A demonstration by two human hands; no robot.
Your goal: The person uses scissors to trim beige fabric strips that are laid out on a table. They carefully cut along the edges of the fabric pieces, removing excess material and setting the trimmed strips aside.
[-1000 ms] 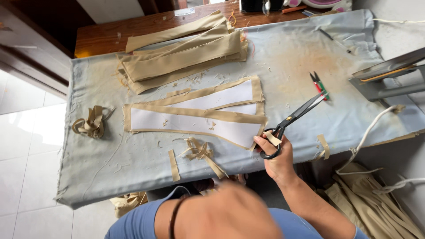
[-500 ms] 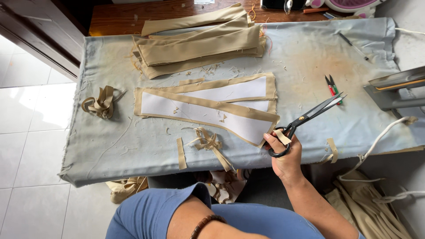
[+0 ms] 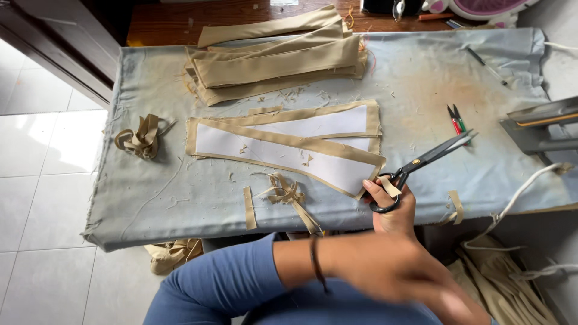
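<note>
Scissors (image 3: 421, 164), black, are being gripped by the right hand (image 3: 394, 207) beside tan fabric pieces (image 3: 289, 147) on the surface (image 3: 150, 198). Left hand (image 3: 385, 265) is blurring; grasp cannot be told.

Scissors (image 3: 421, 162) right of pattern pieces (image 3: 283, 147) (tabletop)

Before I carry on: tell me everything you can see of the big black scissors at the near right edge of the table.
The large black metal scissors have long dark blades, a small brass-coloured pivot screw and black loop handles. The blades look shut or nearly shut, pointing up and to the right, over the grey cloth-covered table. The right hand grips the handles, fingers through the loops. The handles sit just beside the right tip of the tan fabric strip with white paper lining; whether they touch is unclear.
</note>
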